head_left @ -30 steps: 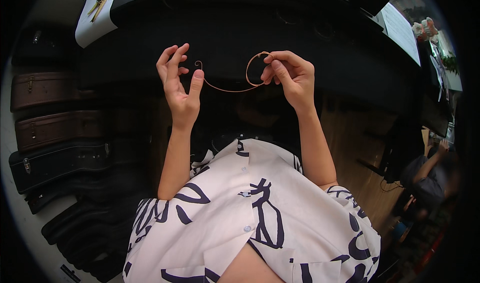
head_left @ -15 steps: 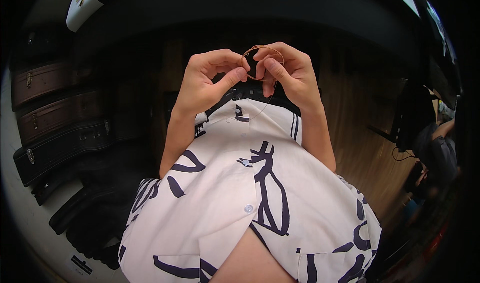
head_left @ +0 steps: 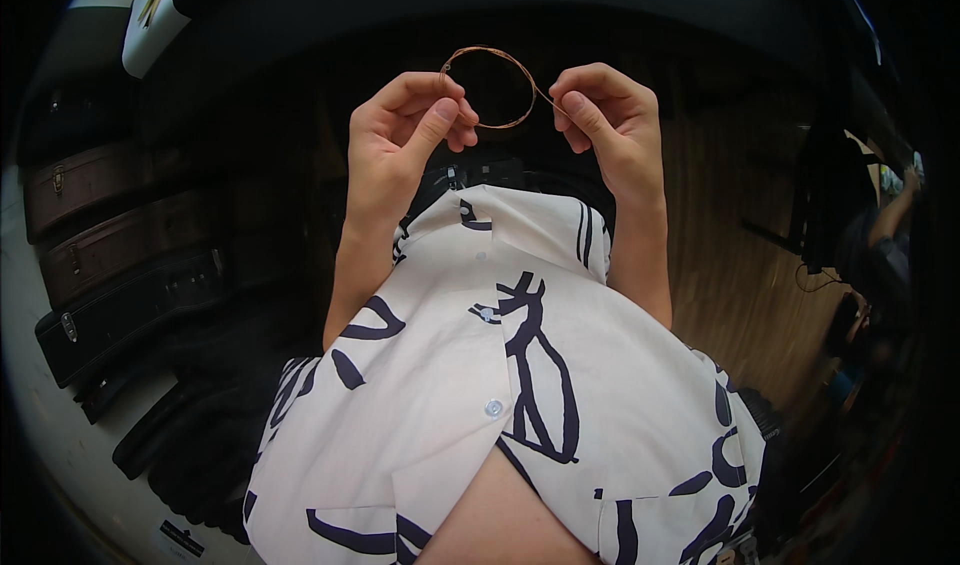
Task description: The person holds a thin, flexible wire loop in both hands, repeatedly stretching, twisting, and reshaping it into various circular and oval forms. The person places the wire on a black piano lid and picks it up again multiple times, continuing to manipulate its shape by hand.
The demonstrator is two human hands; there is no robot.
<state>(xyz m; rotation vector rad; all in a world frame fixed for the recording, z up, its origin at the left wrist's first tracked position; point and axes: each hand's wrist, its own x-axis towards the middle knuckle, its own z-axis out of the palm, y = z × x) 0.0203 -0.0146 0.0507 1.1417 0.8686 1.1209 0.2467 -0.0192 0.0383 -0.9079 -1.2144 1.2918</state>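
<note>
A copper-coloured guitar string [head_left: 534,87], wound into a thin ring with a small ball end, hangs in the air between my hands. My left hand [head_left: 400,120] pinches the left side of the ring between thumb and fingers. On the other side, my right hand [head_left: 615,115] grips the loose end of the string, which runs off the ring's right edge; its fingers are closed and apart from the ring itself.
Brown instrument cases [head_left: 100,180] and a black case [head_left: 130,315] are stacked at the left. A dark surface [head_left: 500,10] spans the far side, with a white tray [head_left: 140,50] holding brass-coloured pieces at its left. Another person [head_left: 880,245] is at the right, beyond the wooden floor [head_left: 710,225].
My hands have moved apart and slightly upward. The right fingers have left the ring and now hold the string's loose end, which hung down over my shirt before.
</note>
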